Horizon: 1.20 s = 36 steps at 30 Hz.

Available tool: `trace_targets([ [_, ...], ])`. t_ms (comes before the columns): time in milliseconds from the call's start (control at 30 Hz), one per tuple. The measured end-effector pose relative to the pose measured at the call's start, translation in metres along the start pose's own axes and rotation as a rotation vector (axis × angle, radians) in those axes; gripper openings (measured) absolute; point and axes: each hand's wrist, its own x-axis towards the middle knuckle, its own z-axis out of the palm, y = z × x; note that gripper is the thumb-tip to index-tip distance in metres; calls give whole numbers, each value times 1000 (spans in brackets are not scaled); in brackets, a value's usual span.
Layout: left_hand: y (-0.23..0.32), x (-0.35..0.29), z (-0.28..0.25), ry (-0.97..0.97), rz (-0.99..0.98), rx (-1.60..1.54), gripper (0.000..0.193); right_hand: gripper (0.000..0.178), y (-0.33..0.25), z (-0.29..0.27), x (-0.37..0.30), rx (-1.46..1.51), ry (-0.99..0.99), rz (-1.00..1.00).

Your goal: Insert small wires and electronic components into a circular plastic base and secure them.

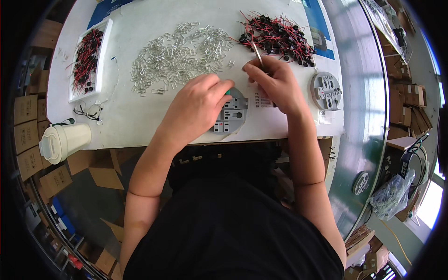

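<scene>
A round grey fixture [239,122] with slots and small dark inserts lies at the table's front edge. Over its left side is my left hand [196,105], fingers pinched together, with a bit of green [228,91] showing at the tips. What it grips is mostly hidden. My right hand [279,84], to the right of the fixture and raised, is closed around metal tweezers [257,52] that point away from me. Beyond it lies a heap of black parts with red wires [275,35]. Past my left hand spreads a pile of small clear U-shaped pieces [175,58].
A white tray [101,70] of more wired parts stands at the left, with glasses [91,112] and a cream lidded cup [70,141] nearer. Another round fixture [326,91] sits at the right edge. Printed paper [262,100] lies under my right hand. Cardboard boxes [105,175] stand below left.
</scene>
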Motion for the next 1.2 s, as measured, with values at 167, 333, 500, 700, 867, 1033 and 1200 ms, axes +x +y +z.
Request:
trace_targets([
  [167, -5, -21, 27, 169, -20, 33, 34, 21, 3, -35, 2, -402, 370, -335],
  [333, -5, -22, 41, 309, -40, -14, 44, 19, -3, -28, 14, -742, 343, -410],
  [500, -3, -20, 43, 347, -59, 30, 49, 20, 5, -18, 17, -846, 404, -465],
  [700, 11, -12, -4, 504, 56, 17, 44, 21, -28, 0, -30, -618, 230, -418],
  [867, 9, -4, -24, 270, 63, -342, 26, 22, -38, 19, -51, -535, 101, -677],
  [1033, 15, -16, -17, 190, -283, -751, 17, 22, -33, 32, -60, -456, 155, -548],
  [1200, 17, -19, -7, 235, -255, -760, 15, 22, -6, 29, -57, -127, 60, -523],
])
